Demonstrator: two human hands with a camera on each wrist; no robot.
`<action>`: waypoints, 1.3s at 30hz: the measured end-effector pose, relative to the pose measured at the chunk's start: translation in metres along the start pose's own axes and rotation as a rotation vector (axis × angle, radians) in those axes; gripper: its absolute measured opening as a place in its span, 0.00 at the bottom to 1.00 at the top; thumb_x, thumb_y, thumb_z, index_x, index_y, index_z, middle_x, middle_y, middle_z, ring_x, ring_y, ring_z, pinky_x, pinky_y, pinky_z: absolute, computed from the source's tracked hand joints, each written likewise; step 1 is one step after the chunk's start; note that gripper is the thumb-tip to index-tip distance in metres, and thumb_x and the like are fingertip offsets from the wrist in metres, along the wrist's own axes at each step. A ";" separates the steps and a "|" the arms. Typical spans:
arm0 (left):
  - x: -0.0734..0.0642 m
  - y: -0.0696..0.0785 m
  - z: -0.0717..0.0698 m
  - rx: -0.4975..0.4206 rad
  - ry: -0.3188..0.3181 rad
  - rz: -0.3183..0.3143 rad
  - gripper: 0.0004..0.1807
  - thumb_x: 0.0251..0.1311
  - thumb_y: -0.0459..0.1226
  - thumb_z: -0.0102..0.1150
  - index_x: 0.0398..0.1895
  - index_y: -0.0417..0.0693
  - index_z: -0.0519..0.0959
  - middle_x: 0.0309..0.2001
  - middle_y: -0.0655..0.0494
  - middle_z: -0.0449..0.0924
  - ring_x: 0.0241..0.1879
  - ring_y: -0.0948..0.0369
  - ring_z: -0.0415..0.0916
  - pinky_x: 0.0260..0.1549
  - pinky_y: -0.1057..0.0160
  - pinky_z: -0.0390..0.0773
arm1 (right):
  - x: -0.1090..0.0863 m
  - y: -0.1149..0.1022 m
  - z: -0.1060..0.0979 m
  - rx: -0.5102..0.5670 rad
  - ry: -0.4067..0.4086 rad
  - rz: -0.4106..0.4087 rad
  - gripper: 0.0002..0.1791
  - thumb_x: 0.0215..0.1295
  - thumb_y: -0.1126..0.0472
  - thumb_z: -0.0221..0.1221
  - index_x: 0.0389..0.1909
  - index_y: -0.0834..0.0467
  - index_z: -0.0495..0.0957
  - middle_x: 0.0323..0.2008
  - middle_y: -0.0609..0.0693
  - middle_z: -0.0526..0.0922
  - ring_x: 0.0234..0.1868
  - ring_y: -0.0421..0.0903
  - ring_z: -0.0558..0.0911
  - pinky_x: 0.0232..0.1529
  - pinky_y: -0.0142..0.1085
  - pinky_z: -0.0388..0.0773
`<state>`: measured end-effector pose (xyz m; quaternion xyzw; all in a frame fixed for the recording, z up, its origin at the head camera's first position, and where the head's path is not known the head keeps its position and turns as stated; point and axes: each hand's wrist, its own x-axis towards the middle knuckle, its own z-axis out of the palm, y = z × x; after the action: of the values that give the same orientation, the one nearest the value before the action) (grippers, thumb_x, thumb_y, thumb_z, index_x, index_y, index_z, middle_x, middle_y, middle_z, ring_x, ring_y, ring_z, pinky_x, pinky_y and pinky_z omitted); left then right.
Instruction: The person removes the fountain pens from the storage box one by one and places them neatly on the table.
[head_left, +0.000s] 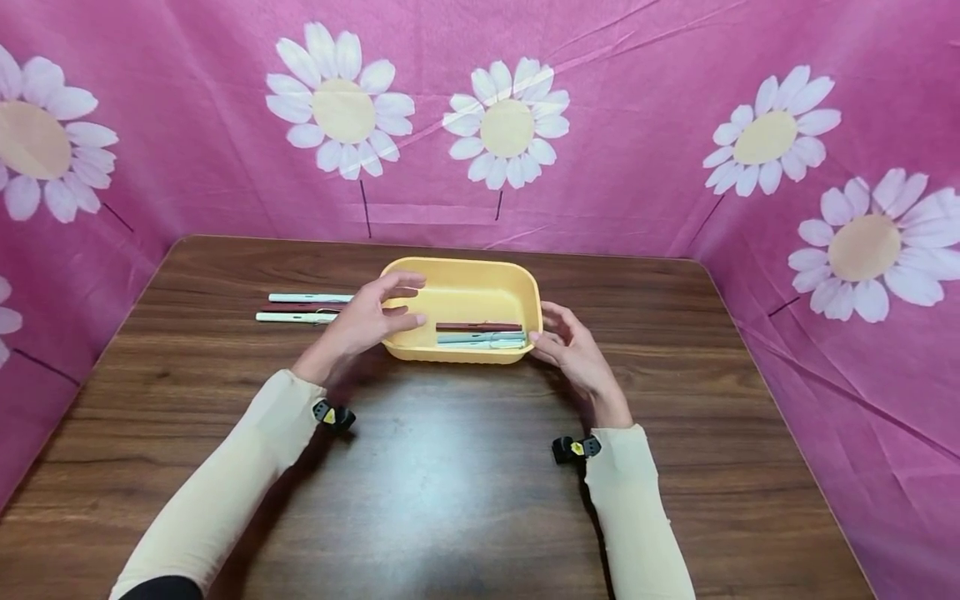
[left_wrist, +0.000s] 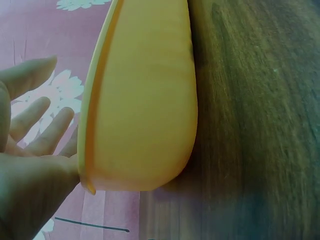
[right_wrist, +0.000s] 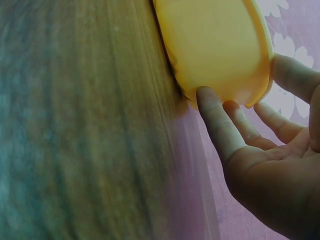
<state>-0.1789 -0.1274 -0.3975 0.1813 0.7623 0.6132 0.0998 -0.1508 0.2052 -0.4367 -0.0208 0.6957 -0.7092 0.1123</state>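
Because the right hand (head_left: 576, 357) pinches the right end of the yellow tray (head_left: 472, 296), thumb at the rim and fingers on the outer wall, we judge it steadies the tray. Over the left end, we see the left hand (head_left: 366, 317), fingers parted, gripping nothing. Inside, slim pens (head_left: 472, 339) lie parallel toward the right, seemingly for neatness. Three outer pens (head_left: 300, 307) rest on the table (head_left: 450, 475) at left, their right ends hidden by that hand. Behind hangs pink flowered cloth (head_left: 622, 150).
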 end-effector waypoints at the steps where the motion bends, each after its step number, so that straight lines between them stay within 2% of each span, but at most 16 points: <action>1: 0.001 0.000 0.000 0.013 -0.007 -0.007 0.30 0.60 0.28 0.68 0.66 0.38 0.71 0.68 0.37 0.68 0.68 0.40 0.63 0.64 0.44 0.69 | 0.000 0.000 0.000 0.001 0.000 0.000 0.34 0.71 0.74 0.56 0.75 0.63 0.57 0.68 0.67 0.65 0.52 0.47 0.80 0.57 0.45 0.79; 6: 0.009 0.000 0.003 0.066 -0.035 -0.038 0.30 0.62 0.30 0.68 0.68 0.38 0.70 0.69 0.39 0.68 0.69 0.43 0.64 0.63 0.43 0.69 | 0.001 -0.001 0.001 0.007 -0.002 -0.011 0.34 0.71 0.75 0.56 0.75 0.63 0.57 0.67 0.67 0.65 0.50 0.46 0.81 0.57 0.45 0.79; 11: 0.014 -0.001 0.006 0.071 -0.044 -0.049 0.31 0.63 0.30 0.67 0.68 0.38 0.70 0.70 0.40 0.67 0.69 0.43 0.64 0.64 0.43 0.68 | 0.003 -0.002 0.002 0.005 -0.013 -0.019 0.34 0.71 0.74 0.56 0.75 0.64 0.57 0.67 0.68 0.66 0.48 0.44 0.81 0.57 0.45 0.79; 18: 0.022 -0.005 0.013 0.053 -0.079 -0.040 0.31 0.62 0.29 0.67 0.68 0.37 0.68 0.70 0.37 0.66 0.68 0.39 0.64 0.62 0.43 0.70 | 0.001 0.001 0.003 0.016 -0.001 -0.014 0.33 0.71 0.75 0.56 0.75 0.64 0.58 0.67 0.68 0.66 0.46 0.42 0.81 0.56 0.43 0.80; 22: 0.025 -0.005 0.016 0.046 -0.101 -0.058 0.32 0.63 0.29 0.66 0.70 0.37 0.67 0.70 0.37 0.65 0.68 0.39 0.65 0.61 0.43 0.71 | 0.001 0.001 0.002 0.017 0.002 -0.011 0.33 0.71 0.74 0.56 0.75 0.63 0.58 0.67 0.67 0.66 0.46 0.42 0.81 0.56 0.43 0.80; 31: 0.038 -0.007 0.024 0.049 -0.140 -0.082 0.32 0.62 0.28 0.67 0.69 0.33 0.67 0.66 0.34 0.70 0.65 0.39 0.68 0.63 0.45 0.71 | 0.000 0.001 0.001 0.023 0.009 -0.008 0.33 0.71 0.74 0.56 0.75 0.63 0.58 0.67 0.67 0.66 0.47 0.44 0.81 0.54 0.40 0.81; 39: 0.049 -0.008 0.033 0.087 -0.158 -0.141 0.33 0.59 0.30 0.68 0.68 0.32 0.69 0.62 0.33 0.73 0.62 0.39 0.70 0.62 0.48 0.71 | 0.000 0.000 0.000 0.022 0.002 -0.006 0.34 0.71 0.75 0.56 0.75 0.64 0.57 0.67 0.68 0.65 0.48 0.44 0.81 0.54 0.40 0.80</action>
<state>-0.2126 -0.0793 -0.4099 0.1791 0.7890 0.5547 0.1942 -0.1512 0.2048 -0.4371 -0.0209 0.6879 -0.7172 0.1097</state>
